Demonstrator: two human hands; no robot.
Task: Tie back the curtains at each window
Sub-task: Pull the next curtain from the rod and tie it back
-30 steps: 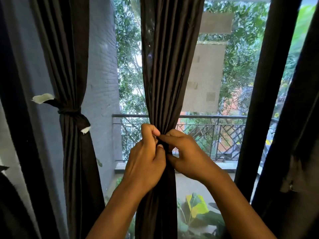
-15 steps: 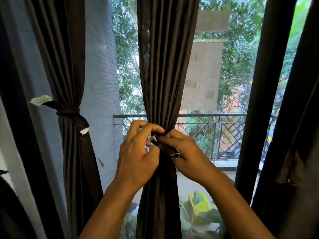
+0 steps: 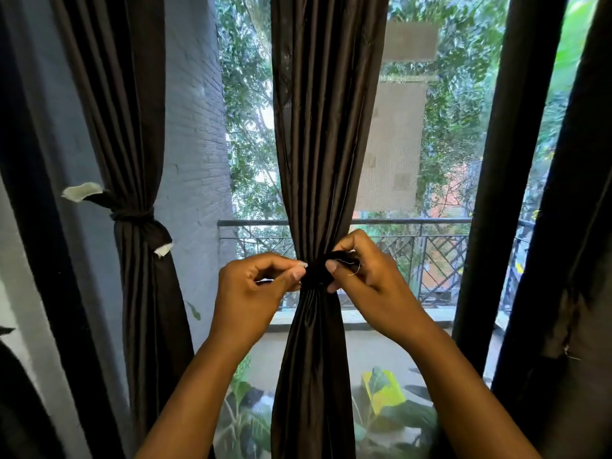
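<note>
The hands have drawn apart since a second ago: the left hand [image 3: 255, 289] and right hand [image 3: 364, 276] now each pinch an end of the tie [image 3: 318, 271], pulling sideways. I judge the knot is being tightened. The middle curtain [image 3: 324, 127], dark and pleated, is cinched at the hands; the left curtain [image 3: 132, 127] is already tied.

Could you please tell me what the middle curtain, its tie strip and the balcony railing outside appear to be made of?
Middle curtain: thin dark brown woven fabric with a slight sheen; highlights run along its fine pleats.
Tie strip: seemingly the same dark cloth, cinching the curtain; loose pale threads show at its end.
Balcony railing: probably painted metal, with thin dark lattice bars.
</note>
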